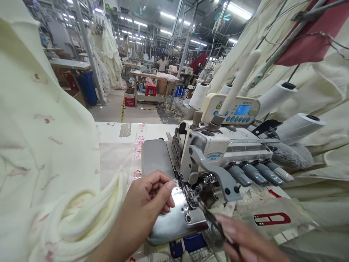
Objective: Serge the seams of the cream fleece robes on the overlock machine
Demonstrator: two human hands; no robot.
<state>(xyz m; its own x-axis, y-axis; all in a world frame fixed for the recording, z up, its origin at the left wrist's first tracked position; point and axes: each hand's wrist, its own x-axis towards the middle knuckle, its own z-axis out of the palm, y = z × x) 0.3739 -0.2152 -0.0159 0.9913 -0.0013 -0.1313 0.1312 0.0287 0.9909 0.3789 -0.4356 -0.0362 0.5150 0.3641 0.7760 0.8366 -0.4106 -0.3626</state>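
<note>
A grey overlock sewing machine [218, 153] stands in front of me with a shiny metal bed plate [174, 214]. My left hand [147, 207] rests on that plate with its fingers curled together, thumb against fingertips; I cannot make out anything in them. My right hand [245, 240] is blurred at the lower right, close to the presser foot area [196, 194], and grips a small dark tool [212, 222], which looks like thread snips. Pale yellow cloth [46, 153] with small pink prints hangs and bunches at my left.
White thread cones [297, 125] and a control panel [234, 109] stand behind the machine. More cream fabric [327, 109] hangs on the right. A clear plastic sheet with red letters [272, 218] covers the table. Other workstations and a person [163, 64] are far back.
</note>
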